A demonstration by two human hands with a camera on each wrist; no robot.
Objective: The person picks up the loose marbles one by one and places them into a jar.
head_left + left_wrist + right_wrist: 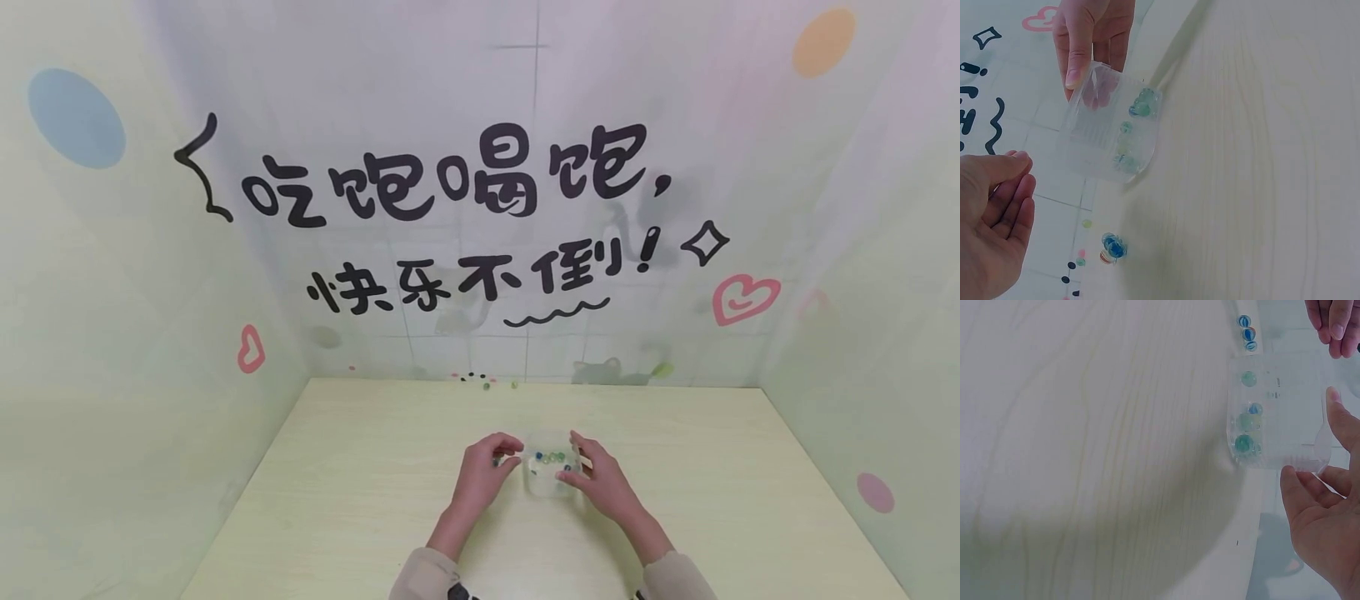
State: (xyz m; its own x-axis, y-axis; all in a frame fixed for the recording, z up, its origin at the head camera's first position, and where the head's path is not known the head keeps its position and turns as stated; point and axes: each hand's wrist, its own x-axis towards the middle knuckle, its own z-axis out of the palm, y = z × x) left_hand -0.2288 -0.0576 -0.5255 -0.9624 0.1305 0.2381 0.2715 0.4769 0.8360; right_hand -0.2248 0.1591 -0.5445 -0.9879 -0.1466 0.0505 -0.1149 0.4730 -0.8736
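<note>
A clear plastic box [549,486] stands on the table with several green and blue glass marbles [553,457] at its bottom. My right hand [606,482] grips its right side, thumb at the near rim and fingers on the far side, as the right wrist view also shows. Just left of the box is my left hand [482,471], its fingers loosely bent and apart from the wall of the box. No object shows in that hand. On the table beside it sit blue-striped marbles [1247,334], grouped close together; the head view mostly hides them behind the left hand.
The pale wood-grain table [360,500] meets a printed backdrop [420,75] at the back and both sides. Two small greenish balls [487,386] appear near the table's back edge, beside printed dots. A shadow falls on the table near the box.
</note>
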